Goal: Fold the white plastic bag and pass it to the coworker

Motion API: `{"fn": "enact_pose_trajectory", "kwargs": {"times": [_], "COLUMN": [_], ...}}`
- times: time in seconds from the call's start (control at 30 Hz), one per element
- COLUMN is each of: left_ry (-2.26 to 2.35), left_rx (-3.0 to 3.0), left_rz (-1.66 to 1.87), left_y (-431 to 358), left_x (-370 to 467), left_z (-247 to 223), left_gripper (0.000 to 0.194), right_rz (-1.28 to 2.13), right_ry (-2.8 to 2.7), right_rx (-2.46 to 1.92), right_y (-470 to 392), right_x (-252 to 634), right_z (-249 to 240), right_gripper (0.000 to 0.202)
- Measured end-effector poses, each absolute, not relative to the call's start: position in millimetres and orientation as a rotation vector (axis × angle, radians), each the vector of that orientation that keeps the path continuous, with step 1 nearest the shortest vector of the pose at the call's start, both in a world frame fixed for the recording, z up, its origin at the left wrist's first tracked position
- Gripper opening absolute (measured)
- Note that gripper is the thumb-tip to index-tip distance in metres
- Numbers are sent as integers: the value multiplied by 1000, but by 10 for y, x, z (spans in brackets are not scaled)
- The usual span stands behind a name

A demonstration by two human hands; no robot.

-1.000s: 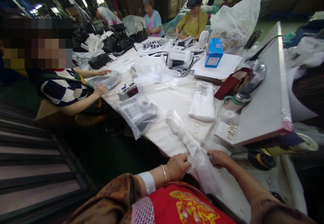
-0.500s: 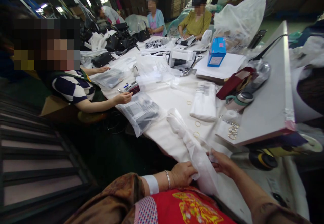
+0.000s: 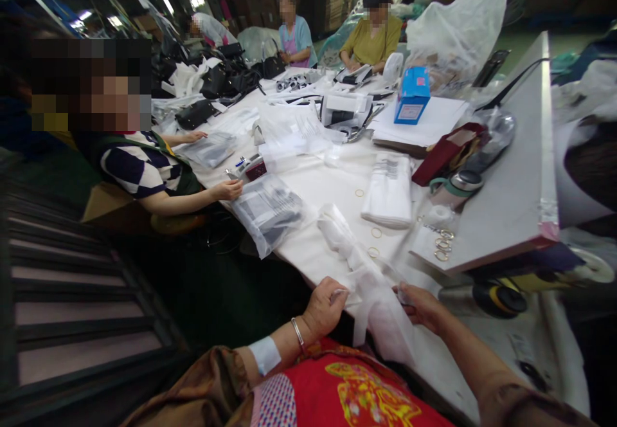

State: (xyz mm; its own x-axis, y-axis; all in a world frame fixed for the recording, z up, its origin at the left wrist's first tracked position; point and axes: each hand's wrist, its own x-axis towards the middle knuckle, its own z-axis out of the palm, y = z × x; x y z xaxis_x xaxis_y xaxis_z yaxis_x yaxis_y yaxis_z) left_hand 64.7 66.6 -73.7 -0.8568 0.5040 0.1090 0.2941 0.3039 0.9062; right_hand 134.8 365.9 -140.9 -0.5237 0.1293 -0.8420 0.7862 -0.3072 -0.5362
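Observation:
A long translucent white wrap (image 3: 383,308) lies bunched over the near table edge, its far end on the white table. My left hand (image 3: 328,308), with a bracelet at the wrist, pinches a thin piece of this wrap and holds it out to the left. On the other side, my right hand (image 3: 419,305) has its fingers closed on the wrap's right edge. Thin gold rings (image 3: 376,233) lie on the table beyond the wrap, beside a folded stack of white bags (image 3: 387,190).
A person at the left has a hand by a filled plastic bag (image 3: 270,211). To the right stand a slanted white board (image 3: 515,176), a green-handled cup (image 3: 460,189) and a steel flask (image 3: 496,299). A blue box (image 3: 412,96) sits on white sheets further back.
My left hand has moved left and up, drawing part of the wrap outward. My right hand has barely moved. The person at the left has drawn a hand slightly back from the dark red item.

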Motion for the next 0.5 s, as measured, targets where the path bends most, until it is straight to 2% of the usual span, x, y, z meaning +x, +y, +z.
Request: {"fn": "enact_pose_trajectory", "kwargs": {"times": [0.13, 0.23, 0.33, 0.43, 0.5], "left_ry": [2284, 2289, 2405, 2508, 2492], "left_rx": [745, 982, 1292, 1540, 1685], "left_rz": [1653, 1603, 1379, 1007, 804], "left_y": [573, 486, 394, 347, 369], "left_x": [623, 679, 734, 749, 740], "left_z": [-731, -729, -763, -838, -878], "left_gripper": [11, 15, 25, 19, 22], "right_rz": [-1877, -1876, -1857, -1809, -1769], "right_ry": [1491, 1502, 1522, 1544, 1580], "right_rx": [1156, 1146, 1155, 1180, 1201], "right_y": [3663, 3650, 3627, 3603, 3589], "right_x": [1349, 1341, 1328, 1311, 1299], "right_z": [-1422, -1404, -1365, -1319, -1291], "right_gripper": [40, 41, 42, 43, 42]}}
